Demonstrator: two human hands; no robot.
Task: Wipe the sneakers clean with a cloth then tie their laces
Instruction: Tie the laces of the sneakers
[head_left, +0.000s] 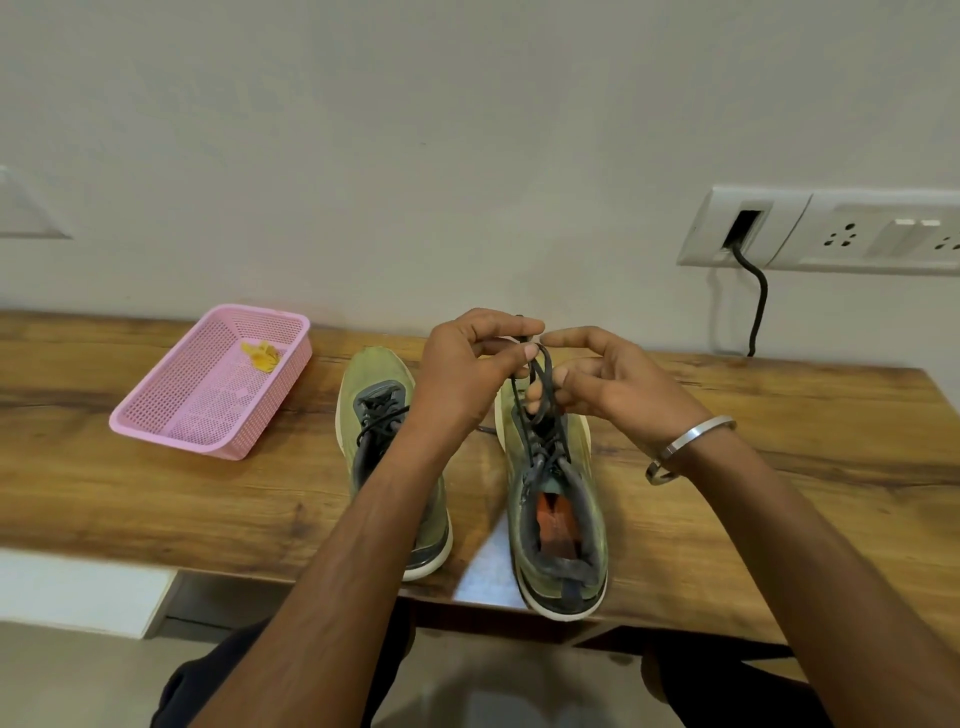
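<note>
1. My left hand (470, 364) and right hand (597, 384) met above the toe end of the right sneaker (558, 499), which stood on the surface (156, 493) with its heel at the near edge and its toe toward the wall.
2. The laces (540, 395) rose from the top eyelets straight up into my hands, so their run was nearly upright, leaning a little away from me, toward the far edge.
3. My left fingers (519, 338) were pressed together, thumb against forefinger, pinching a lace end at the very top of the strands.
4. My right fingers (543, 397) were curled loosely and hooked through the loop lower down; whether they gripped it firmly or only steadied it, I could not tell.
5. The relation that mattered: the pinched end sat above and to the left of the loop, with the loop just beside my right fingers. I judged the end would have to pass across to the right and through or around that loop, so my left hand was the one placed to feed it, my right to hold the loop open.
6. The left sneaker (384, 431) stood parallel, just beside, partly under my left forearm; its laces looked gathered over the tongue, though I could not tell if a bow was there.
7. A pink basket (171, 415) stood toward the far left edge, well apart, with a yellow cloth (263, 354) in it; I took the wiping as done.
</note>
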